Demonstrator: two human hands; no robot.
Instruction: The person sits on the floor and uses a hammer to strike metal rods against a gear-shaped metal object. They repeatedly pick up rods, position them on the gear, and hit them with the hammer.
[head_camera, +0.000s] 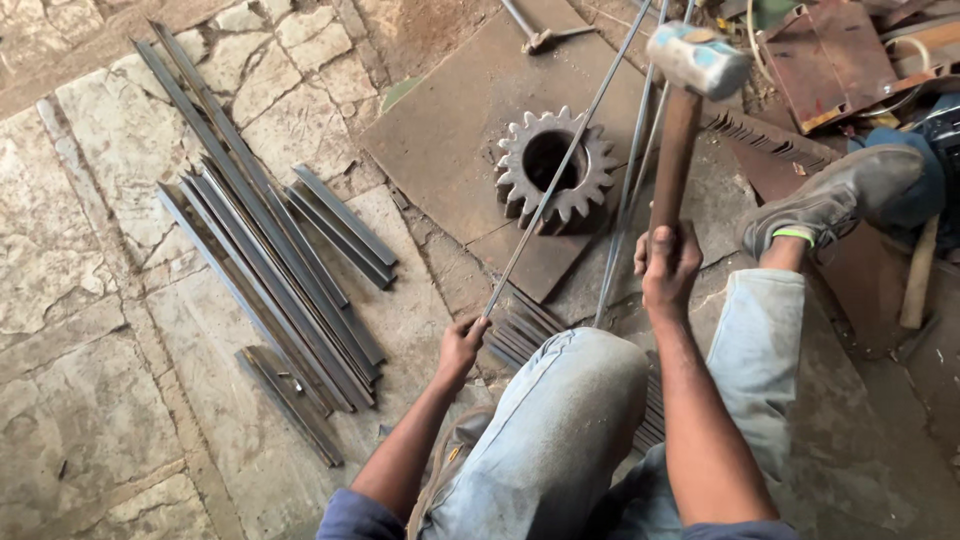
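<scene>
My left hand (461, 343) grips the near end of a long thin steel rod (565, 160) that runs up and to the right, lying across the top of a rusty toothed gear (556, 168). The gear stands on a flat rusty steel plate (450, 130). My right hand (668, 266) is closed on the wooden handle of a hammer (690, 95). The hammer's metal head is raised at the upper right, above and to the right of the gear. My knees in pale jeans fill the lower middle.
Several long steel angle bars (265, 250) lie in a bundle on the stone floor at left, with shorter pieces beside them. Two more thin rods (628, 200) lie right of the gear. My shoe (835, 195) rests on scrap plates at right, amid metal clutter.
</scene>
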